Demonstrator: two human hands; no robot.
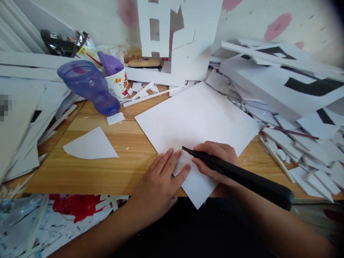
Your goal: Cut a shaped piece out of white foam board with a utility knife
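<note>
A large white sheet (pixel 199 111), which looks like paper or thin board, lies at an angle on the wooden table, its near corner sticking out past the front edge. My left hand (pixel 166 172) rests flat on the sheet's near left side, fingers spread. In my right hand (pixel 217 157) is a black utility knife (pixel 242 175) with a thick handle, gripped like a pen. Its dark blade tip is at the sheet, just beyond my left fingertips; I cannot tell how deep it sits. A loose white offcut (pixel 92 145) with one curved side lies to the left.
A blue translucent jar (pixel 88 86) lies tilted beside a paper cup (pixel 118 84). Piles of white scraps (pixel 303 143) crowd the right. White boards (pixel 24 107) stack at the left. A cut-out white panel (pixel 193 53) leans on the back wall. A thin brush (pixel 292 132) lies at right.
</note>
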